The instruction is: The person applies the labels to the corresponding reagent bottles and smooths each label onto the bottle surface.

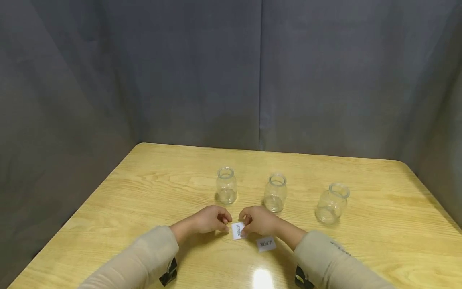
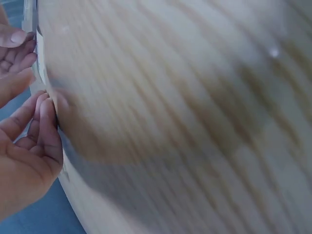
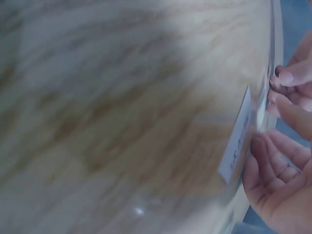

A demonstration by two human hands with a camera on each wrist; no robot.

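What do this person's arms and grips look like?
The left sleeve and right sleeve are pale beige; dark lettering, too small to read, marks the right one. A black object shows beneath the left sleeve, another beneath the right. The left grip and right grip are bare, without gloves.

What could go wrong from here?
The right hand appears close to the middle jar and might bump it. The loose label near the right sleeve could be dragged if that arm sweeps back. The pinched label might crease where the thumb covers its corner.
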